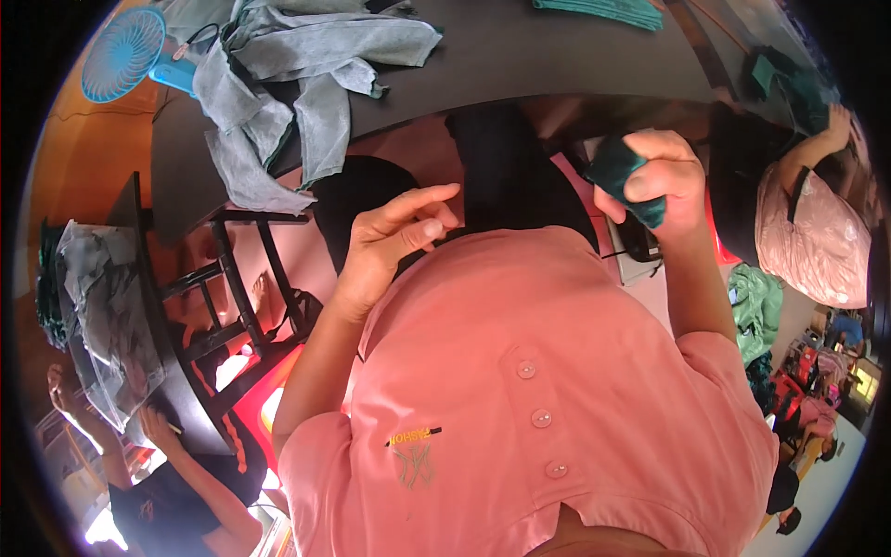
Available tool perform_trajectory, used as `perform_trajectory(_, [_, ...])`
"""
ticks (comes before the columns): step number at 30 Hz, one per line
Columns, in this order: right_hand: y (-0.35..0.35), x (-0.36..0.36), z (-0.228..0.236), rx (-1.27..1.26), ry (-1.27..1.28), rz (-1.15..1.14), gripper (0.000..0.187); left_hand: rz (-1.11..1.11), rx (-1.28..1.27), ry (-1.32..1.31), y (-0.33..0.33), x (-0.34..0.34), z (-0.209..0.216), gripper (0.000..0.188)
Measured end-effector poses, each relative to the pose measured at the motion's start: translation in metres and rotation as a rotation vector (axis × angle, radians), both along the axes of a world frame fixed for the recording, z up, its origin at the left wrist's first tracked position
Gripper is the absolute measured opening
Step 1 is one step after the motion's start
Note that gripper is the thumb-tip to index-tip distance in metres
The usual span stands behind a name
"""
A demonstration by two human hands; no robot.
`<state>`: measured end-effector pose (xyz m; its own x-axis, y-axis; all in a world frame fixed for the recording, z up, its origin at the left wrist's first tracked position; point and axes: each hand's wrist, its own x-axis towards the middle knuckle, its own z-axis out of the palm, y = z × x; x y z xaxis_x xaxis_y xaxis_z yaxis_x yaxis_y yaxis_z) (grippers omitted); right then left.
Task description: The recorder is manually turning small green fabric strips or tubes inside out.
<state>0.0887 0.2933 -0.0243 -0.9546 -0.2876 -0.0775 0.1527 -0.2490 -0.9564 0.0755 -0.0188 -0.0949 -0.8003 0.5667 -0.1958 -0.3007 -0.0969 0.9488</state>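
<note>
The left hand hovers with fingers loosely curved, while the right hand is firmly clenched.

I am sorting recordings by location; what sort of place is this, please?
Probably a textile or garment workshop: loose grey cloth pieces and a folded teal fabric stack lie on a dark table, and the right hand grips dark green fabric.

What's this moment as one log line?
left hand: partly curled, nothing visible held | right hand: gripping dark green fabric piece | dark table: heaped long grey fabric pieces | beside them: round blue plastic fan
</note>
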Motion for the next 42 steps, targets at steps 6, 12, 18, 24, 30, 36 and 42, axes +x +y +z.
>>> perform_trajectory(6, [-0.003, -0.011, 0.034, 0.324, 0.102, 0.443, 0.041, -0.067, 0.158, 0.590, 0.050, -0.030, 0.050, 0.060])
perform_trajectory(12, [0.005, -0.010, 0.066, 0.450, 0.348, 0.448, 0.042, -0.450, 0.132, -0.035, 0.071, -0.038, 0.064, 0.063])
perform_trajectory(18, [0.030, 0.009, 0.064, 0.408, 0.269, 0.343, 0.029, -0.436, -0.049, -0.003, 0.075, -0.040, 0.058, 0.040])
perform_trajectory(24, [0.032, 0.013, 0.076, 0.428, 0.125, 0.141, 0.015, -0.594, -0.040, -0.138, 0.096, -0.027, 0.072, 0.050])
perform_trajectory(30, [0.038, 0.009, 0.072, 0.406, 0.136, -0.016, 0.011, -0.533, -0.063, -0.108, 0.102, -0.015, 0.077, 0.038])
perform_trajectory(36, [0.038, 0.002, 0.063, 0.362, 0.287, -0.133, 0.020, -0.289, -0.237, 0.092, 0.087, -0.041, 0.086, 0.021])
perform_trajectory(42, [0.002, -0.007, 0.029, -0.160, 0.355, 0.279, 0.011, -0.142, -0.445, 0.792, 0.083, -0.091, 0.091, 0.025])
